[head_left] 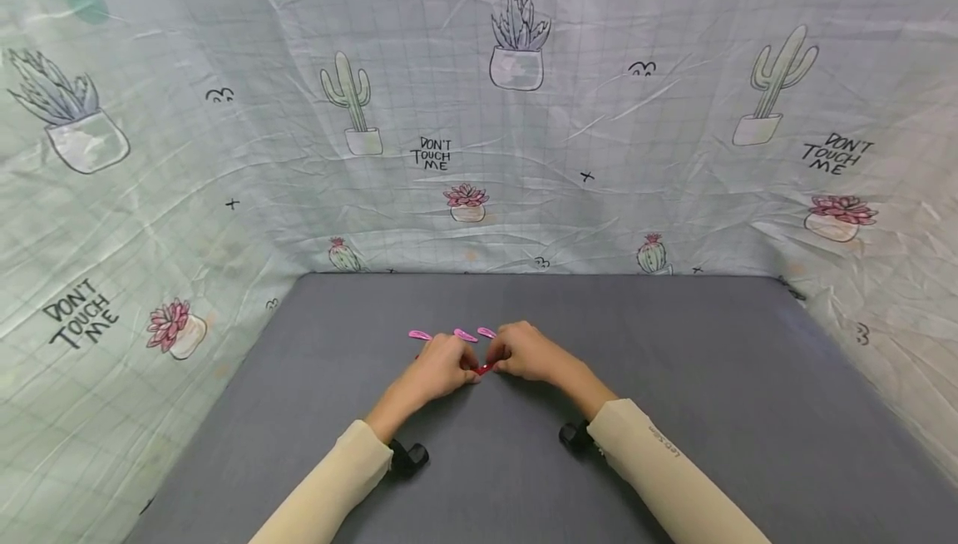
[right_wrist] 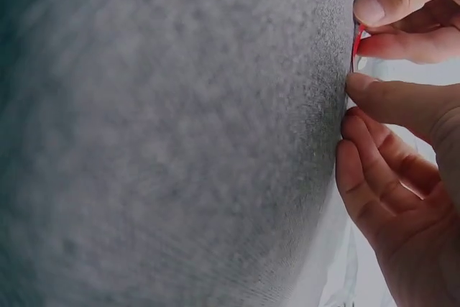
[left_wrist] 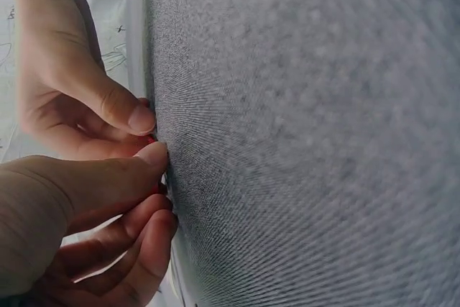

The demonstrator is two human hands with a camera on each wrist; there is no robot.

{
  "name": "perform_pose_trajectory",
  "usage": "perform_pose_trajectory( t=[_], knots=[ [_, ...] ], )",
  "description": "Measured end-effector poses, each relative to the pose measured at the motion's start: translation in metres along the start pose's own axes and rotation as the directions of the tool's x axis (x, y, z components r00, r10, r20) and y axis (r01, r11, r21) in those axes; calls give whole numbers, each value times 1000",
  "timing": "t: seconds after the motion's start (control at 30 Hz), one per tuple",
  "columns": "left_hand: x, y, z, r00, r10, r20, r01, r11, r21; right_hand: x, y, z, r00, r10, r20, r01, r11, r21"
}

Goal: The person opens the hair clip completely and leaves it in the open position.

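A small red hair clip (head_left: 485, 368) lies low over the grey table, between the fingertips of both hands. My left hand (head_left: 443, 365) pinches its left end with thumb and forefinger. From the other side my right hand (head_left: 530, 353) pinches the right end, its fingertips right at the table surface. In the right wrist view a strip of the red clip (right_wrist: 357, 39) shows below the left fingers; the rest is covered by fingers. Just beyond the hands are three pink snap hair clips, one at left (head_left: 420, 334), one in the middle (head_left: 466, 335) and one at right (head_left: 486, 333).
Beside the left hand a speck of red (head_left: 417, 357) peeks out, mostly hidden. The grey table (head_left: 674, 344) reaches back to a pale curtain (head_left: 479, 128) printed with cacti, which also hangs along both sides. Dark wrist cameras sit under each beige sleeve (head_left: 666, 461).
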State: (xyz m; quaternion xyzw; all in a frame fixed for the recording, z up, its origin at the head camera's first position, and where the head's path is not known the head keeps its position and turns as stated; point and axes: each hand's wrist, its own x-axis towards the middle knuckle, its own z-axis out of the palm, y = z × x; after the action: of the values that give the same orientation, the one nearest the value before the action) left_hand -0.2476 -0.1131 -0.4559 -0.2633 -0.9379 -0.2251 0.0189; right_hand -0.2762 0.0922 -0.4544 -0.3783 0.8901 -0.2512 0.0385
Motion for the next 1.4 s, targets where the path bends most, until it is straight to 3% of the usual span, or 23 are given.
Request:
perform_pose_trajectory(
  t=[0.37, 0.9, 1.17, 1.4],
  knots=[
    [-3, -1, 3, 1000, -19, -17, 19, 1000, -13, 2, -3, 5, 998, 63, 20, -62, 998, -8],
    [-4, -5, 0, 998, -5, -69, -3, 994, -105, -5, -10, -2, 997, 72, -15, -73, 996, -46],
    [-1, 1, -2, 989, 41, -141, -64, 985, -161, -20, -9, -10, 990, 48, -129, -58, 995, -76],
    [-2, 16, 0, 966, 105, -237, -165, 954, -250, -42, -8, -16, 979, 42, -201, -54, 997, -54]
  ],
)
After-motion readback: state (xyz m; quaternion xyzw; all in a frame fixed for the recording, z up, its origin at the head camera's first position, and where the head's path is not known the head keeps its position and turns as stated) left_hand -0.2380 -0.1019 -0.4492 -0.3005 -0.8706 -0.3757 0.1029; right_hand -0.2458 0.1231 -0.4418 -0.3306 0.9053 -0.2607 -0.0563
